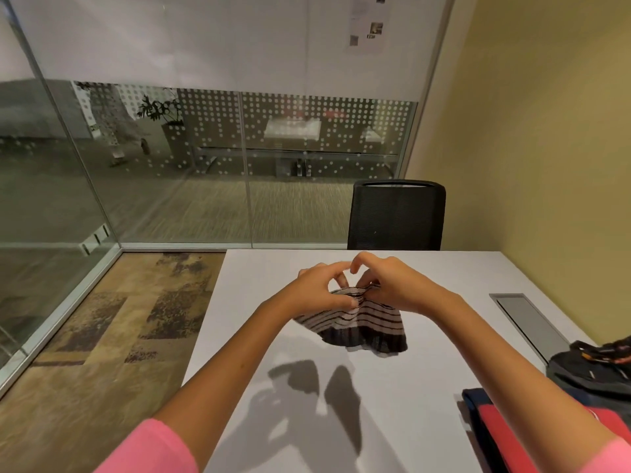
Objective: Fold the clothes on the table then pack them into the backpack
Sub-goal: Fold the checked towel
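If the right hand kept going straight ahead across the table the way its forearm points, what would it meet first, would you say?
Probably the left hand, which meets the right hand over the striped garment both pinch. Beyond that, only bare table shows, though depth is unclear.

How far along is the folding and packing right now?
Done: red and navy clothes look folded, stacked beside the backpack. In hand: left hand and right hand pinch the striped garment above the table. Left: folding it, packing everything.
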